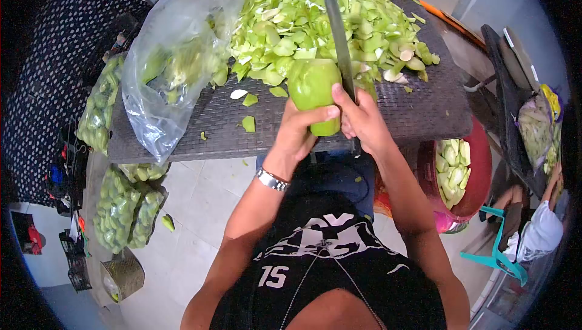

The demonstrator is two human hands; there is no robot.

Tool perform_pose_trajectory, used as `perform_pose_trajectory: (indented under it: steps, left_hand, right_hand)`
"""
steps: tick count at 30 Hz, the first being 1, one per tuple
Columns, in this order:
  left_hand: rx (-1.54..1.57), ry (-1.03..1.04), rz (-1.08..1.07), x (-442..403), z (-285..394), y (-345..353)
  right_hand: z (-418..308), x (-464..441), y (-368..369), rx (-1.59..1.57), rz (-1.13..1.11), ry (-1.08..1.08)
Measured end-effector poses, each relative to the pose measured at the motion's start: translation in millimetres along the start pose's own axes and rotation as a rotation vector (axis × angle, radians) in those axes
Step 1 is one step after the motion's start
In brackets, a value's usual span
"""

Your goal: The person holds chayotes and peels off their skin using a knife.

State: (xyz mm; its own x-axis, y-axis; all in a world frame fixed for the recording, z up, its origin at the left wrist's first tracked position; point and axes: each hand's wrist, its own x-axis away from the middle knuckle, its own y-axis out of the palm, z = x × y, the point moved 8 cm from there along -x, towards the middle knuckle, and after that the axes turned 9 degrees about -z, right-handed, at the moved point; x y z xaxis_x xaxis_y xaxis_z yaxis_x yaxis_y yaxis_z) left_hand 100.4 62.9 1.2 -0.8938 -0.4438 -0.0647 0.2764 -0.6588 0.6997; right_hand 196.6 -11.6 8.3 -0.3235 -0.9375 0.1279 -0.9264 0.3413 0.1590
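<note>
My left hand (298, 125) is closed around the lower part of a large, smooth green fruit (314, 84), its thumb across the front. It is held upright over the near edge of a dark woven-top table (388, 127). In my right hand (365, 117) is a long knife (339, 33), blade pointing up and away, close along the fruit's right side. My right thumb lies near the fruit. Just beyond both hands is a big heap of green peelings and slices (291, 23), with a few loose scraps (249, 124) nearer me.
A clear plastic bag (163, 69) with greens lies on the table's left. Bags of green produce (115, 208) and a woven basket (124, 275) are on the left floor. At right stand a red tub (482, 172) of pale pieces (451, 169), a turquoise stool (497, 251) and another person (539, 233).
</note>
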Motion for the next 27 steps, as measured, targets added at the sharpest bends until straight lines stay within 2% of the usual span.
perform_pose_trajectory:
  steps: [5,7,9,10,14,17,18,21,23,24,26,27]
  left_hand:
    - [0.023,0.009,-0.116,6,8,7]
    - [0.001,-0.021,-0.153,5,13,9]
    - [-0.272,0.067,-0.048,5,24,8]
    - [-0.407,0.111,0.004,6,29,7]
    - [-1.032,0.305,0.144,12,41,3]
    - [-1.112,0.256,0.158,13,43,9]
    - [-1.122,0.351,0.134,14,45,12]
    - [-1.009,0.285,0.154,15,40,3]
    - [-1.058,0.293,0.170,17,41,7]
    - [-1.082,0.296,0.179,19,42,9]
    - [-1.132,0.147,0.241,23,48,11]
    - [-1.156,0.066,0.264,26,48,10]
  right_hand:
    - [-20,10,-4,0.250,-0.138,-0.090]
    - [-40,15,-13,0.597,-0.032,-0.155]
    - [-64,32,-19,1.128,0.232,-0.189]
    - [-70,38,-16,1.143,0.270,-0.209]
    - [-82,58,18,1.332,0.144,-0.383]
    - [-76,53,22,1.375,0.092,-0.380]
    - [-77,52,22,1.378,0.080,-0.394]
    - [-78,51,23,1.392,0.057,-0.422]
    - [-79,51,23,1.422,0.063,-0.425]
    - [-76,46,16,1.402,0.075,-0.395]
    - [-69,31,-8,1.360,0.096,-0.328]
    - [-67,18,-33,1.363,0.150,-0.111]
